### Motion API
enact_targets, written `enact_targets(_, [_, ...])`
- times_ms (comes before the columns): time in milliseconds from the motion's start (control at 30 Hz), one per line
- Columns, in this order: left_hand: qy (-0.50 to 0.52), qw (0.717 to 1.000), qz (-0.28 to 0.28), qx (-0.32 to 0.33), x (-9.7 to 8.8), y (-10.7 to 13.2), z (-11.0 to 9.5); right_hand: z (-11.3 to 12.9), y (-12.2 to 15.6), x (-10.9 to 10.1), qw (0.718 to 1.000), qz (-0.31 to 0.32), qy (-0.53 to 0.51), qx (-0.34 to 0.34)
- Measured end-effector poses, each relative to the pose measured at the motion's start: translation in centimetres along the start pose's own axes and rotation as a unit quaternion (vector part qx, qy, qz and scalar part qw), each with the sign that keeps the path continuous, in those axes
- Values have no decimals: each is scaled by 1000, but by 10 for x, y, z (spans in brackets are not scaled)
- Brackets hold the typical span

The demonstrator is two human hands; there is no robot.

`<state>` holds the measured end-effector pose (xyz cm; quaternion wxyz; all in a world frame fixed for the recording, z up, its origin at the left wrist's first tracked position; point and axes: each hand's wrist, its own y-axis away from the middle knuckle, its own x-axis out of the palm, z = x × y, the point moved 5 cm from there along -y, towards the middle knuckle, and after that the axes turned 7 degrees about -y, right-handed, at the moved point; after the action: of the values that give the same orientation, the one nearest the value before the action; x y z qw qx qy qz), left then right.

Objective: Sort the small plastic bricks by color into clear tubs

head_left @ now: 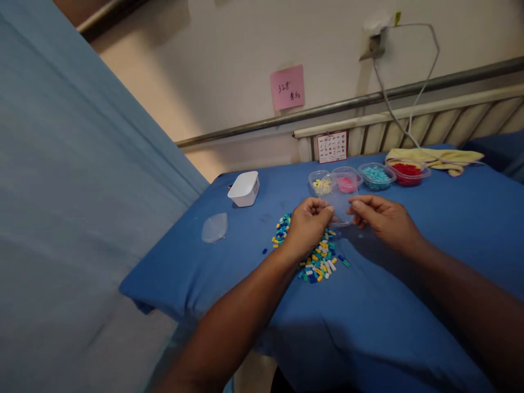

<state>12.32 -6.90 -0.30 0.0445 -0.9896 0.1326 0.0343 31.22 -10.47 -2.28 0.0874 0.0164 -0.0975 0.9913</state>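
Note:
Both hands hold a clear plastic lid (338, 201) upright above the table, one at each side. My left hand (308, 222) pinches its left edge between thumb and fingers. On the opposite edge, my right hand (382, 218) grips with thumb and fingertips. Beneath and in front of my left hand lies a loose pile of small plastic pieces (321, 262) in blue, green, yellow and white, partly hidden by that hand. Just behind the lid stand clear tubs with yellow pieces (317, 177) and pink pieces (347, 184).
Farther right are a tub of turquoise pieces (377, 176), a tub of red pieces (408, 172) and a yellow cloth (440, 159). A white box (244, 189) and another clear lid (215, 228) lie left on the blue-covered table (254, 284). A blue curtain (73, 164) hangs at left.

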Motion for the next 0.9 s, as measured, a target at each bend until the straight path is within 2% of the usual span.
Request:
enact_targets(67, [-65, 997, 14, 41, -13, -6, -3, -4, -12, -23, 998, -22, 53, 10])
enact_targets(167, [-180, 979, -32, 92, -55, -16, -4, -15, -27, -58, 982, -35, 180, 37])
enact_targets(233, [-260, 958, -56, 109, -84, -21, 0, -19, -31, -75, 949, -28, 310, 43])
enact_targets(300, [-336, 931, -63, 127, -107, -24, 5, -19, -30, -84, 899, -16, 435, 45])
enact_targets(367, [-382, 911, -71, 141, -122, -25, 11, -16, -26, -87, 850, -14, 523, 56])
enact_targets(433, [-403, 900, -65, 151, -127, -23, 15, -7, -21, -84, 819, -29, 571, 43])
enact_targets(467, [-411, 896, -54, 158, -126, -20, 15, -1, -19, -79, 814, -41, 579, 16])
enact_targets(533, [-429, 884, -5, 185, -114, -13, 10, 11, -13, -63, 824, -38, 561, -73])
enact_targets(633, [-456, 837, 145, 267, -80, 8, -3, 19, 0, -26, 859, 52, 473, -187])
enact_targets(667, [-457, 813, 204, 297, -68, 18, -8, 19, 5, -14, 868, 82, 444, -205])
enact_targets(767, [-436, 758, 324, 361, -43, 45, -20, 15, 15, 17, 878, 149, 394, -227])
enact_targets(900, [-442, 693, 397, 409, -24, 70, -21, 2, 19, 39, 871, 216, 379, -225])
